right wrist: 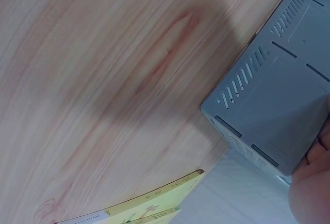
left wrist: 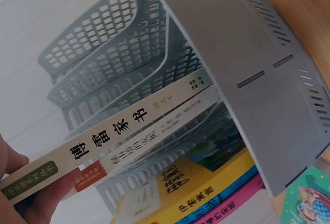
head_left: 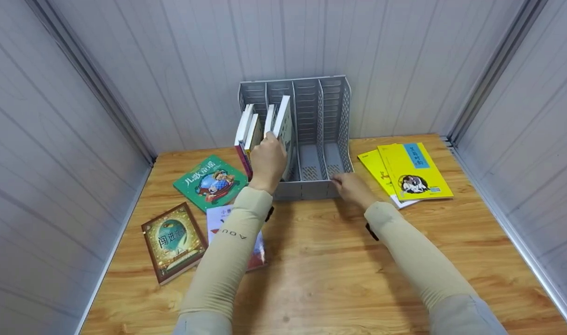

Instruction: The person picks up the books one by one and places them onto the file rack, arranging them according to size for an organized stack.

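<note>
A grey file rack (head_left: 311, 190) with four slots stands against the back wall. My left hand (head_left: 268, 160) pinches a white-spined book (head_left: 281, 116) in the second slot from the left; in the left wrist view this book (left wrist: 116, 126) lies between thumb and fingers (left wrist: 51, 195), beside a thinner white book (left wrist: 149, 141). Several books (head_left: 245, 128) fill the leftmost slot. My right hand (head_left: 353, 190) holds the rack's front edge near its right corner; the right wrist view shows its curled fingers (right wrist: 317, 154) at the rack's edge (right wrist: 278, 105).
Left of the rack lie a green book (head_left: 211, 184), a brown-bordered book (head_left: 174, 242) and a lilac book (head_left: 218, 214) partly under my left sleeve. Two overlapping yellow books (head_left: 428, 172) lie on the right. Grey panel walls enclose the wooden table (head_left: 320, 279).
</note>
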Action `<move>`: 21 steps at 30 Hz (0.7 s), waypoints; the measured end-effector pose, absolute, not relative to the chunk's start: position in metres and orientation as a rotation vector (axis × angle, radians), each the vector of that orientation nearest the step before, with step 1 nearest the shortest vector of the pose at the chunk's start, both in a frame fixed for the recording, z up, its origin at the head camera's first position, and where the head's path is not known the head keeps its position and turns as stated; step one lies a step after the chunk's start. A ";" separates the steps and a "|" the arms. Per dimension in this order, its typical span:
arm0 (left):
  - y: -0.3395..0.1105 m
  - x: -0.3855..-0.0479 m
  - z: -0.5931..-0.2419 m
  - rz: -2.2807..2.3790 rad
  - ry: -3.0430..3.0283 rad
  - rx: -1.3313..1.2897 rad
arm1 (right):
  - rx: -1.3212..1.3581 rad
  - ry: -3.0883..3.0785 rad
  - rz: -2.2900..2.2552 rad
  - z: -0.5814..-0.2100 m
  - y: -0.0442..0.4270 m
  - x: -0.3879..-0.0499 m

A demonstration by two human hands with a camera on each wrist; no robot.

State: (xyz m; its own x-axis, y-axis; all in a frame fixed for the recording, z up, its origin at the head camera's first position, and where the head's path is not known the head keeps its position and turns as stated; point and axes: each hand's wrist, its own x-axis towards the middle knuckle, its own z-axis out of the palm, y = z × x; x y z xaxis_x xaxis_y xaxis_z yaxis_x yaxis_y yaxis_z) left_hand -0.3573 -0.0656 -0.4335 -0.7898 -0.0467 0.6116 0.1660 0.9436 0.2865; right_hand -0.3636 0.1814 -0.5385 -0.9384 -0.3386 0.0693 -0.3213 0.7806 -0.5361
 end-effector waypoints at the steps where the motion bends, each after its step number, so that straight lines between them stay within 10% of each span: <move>1: -0.064 -0.359 -0.435 -0.420 -2.448 -0.089 | -0.544 2.935 -0.874 -0.538 0.182 -0.364; 21: -0.048 -0.372 -0.428 -0.452 -2.697 0.008 | -0.559 2.936 -0.841 -0.538 0.181 -0.367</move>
